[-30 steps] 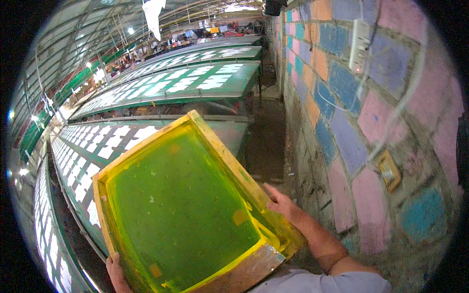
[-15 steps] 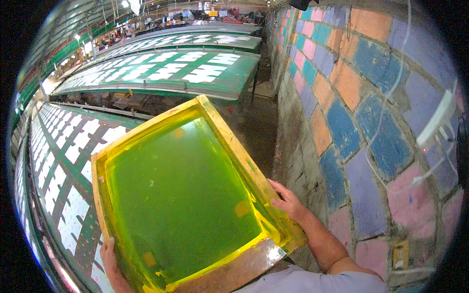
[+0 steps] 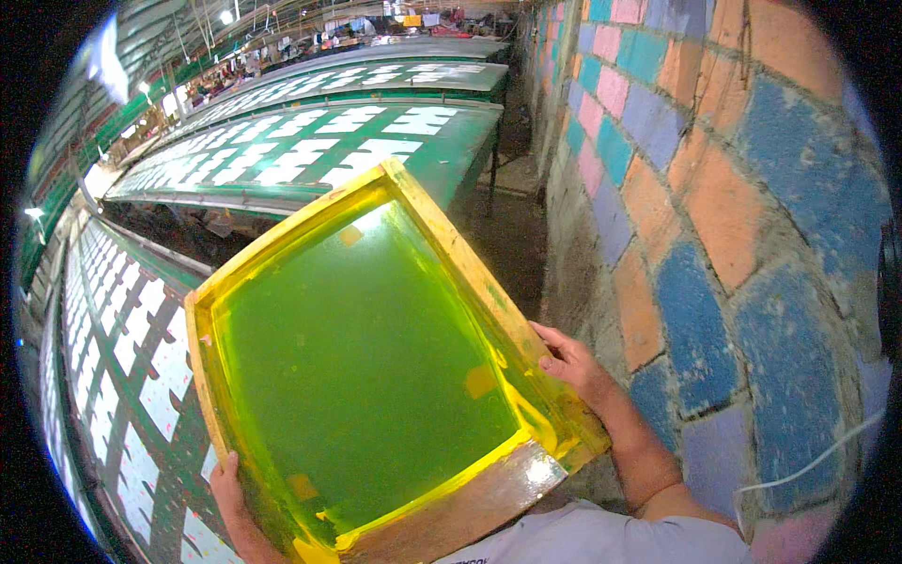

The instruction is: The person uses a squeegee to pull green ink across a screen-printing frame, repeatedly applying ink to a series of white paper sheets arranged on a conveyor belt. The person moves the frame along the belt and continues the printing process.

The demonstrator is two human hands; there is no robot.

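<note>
Far left: long green desk point(image 3: 122, 376) carrying rows of white printed pieces point(image 3: 155, 362), running away toward the back; another such desk point(image 3: 310, 150) beyond it.

Lower left: left hand point(image 3: 228, 489), grip wrapped around the left rail of the screen-printing frame point(image 3: 376, 367), thumb over the top edge, other fingers hidden beneath.

Centre: the frame itself, yellow-coated wood with translucent green mesh, carried tilted in the air in front of the chest, over the aisle point(image 3: 507, 235) between desk and wall, touching neither. Probably stiff and fairly light at the rails, but bulky; mesh taut and likely easy to puncture or dent, so best held by the wooden rails only, one hand on each opposite side. Glossy wet-looking patch along the near rail, possibly slippery.

Right of centre: right hand point(image 3: 573, 362), grip closed on the right rail near the lower corner, fingers curled over its outer edge.

Far right: block wall point(image 3: 714, 216) painted in orange, blue and pink patches, a pale cable point(image 3: 817, 456) hanging against it.
</note>
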